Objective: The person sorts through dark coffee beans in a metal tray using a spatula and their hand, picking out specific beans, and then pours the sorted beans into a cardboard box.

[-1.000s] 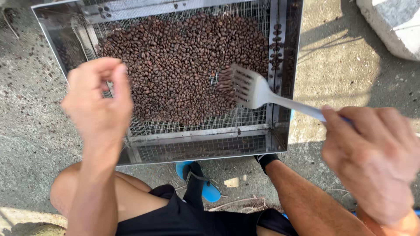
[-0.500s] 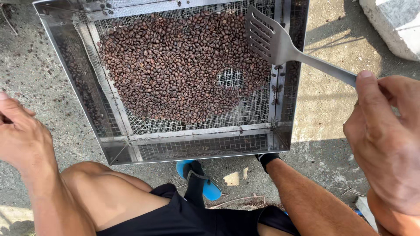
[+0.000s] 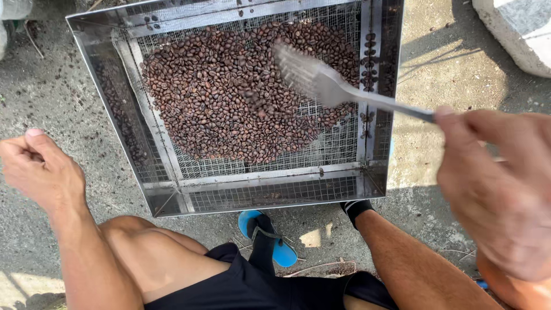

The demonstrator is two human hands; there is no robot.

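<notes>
A square metal tray (image 3: pixel 261 192) with a wire-mesh bottom stands on the ground in front of me, holding a heap of dark roasted coffee beans (image 3: pixel 224 97). My right hand (image 3: pixel 499 183) grips the handle of a slotted metal spatula (image 3: pixel 327 83), whose blurred blade is in the beans at the heap's right side. Bare mesh shows below and right of the blade. My left hand (image 3: pixel 40 169) hovers left of the tray with its fingers curled shut and nothing in it.
Rough concrete ground surrounds the tray. A pale concrete block (image 3: pixel 516 28) lies at the top right. My bare knees and black shorts (image 3: pixel 258 287) fill the bottom, with a blue sandal and black sock (image 3: pixel 267 238) just below the tray's near wall.
The spatula swung from the tray's right side up to its far right corner, then back down into the beans. My left hand drew away from over the tray to its left and closed.
</notes>
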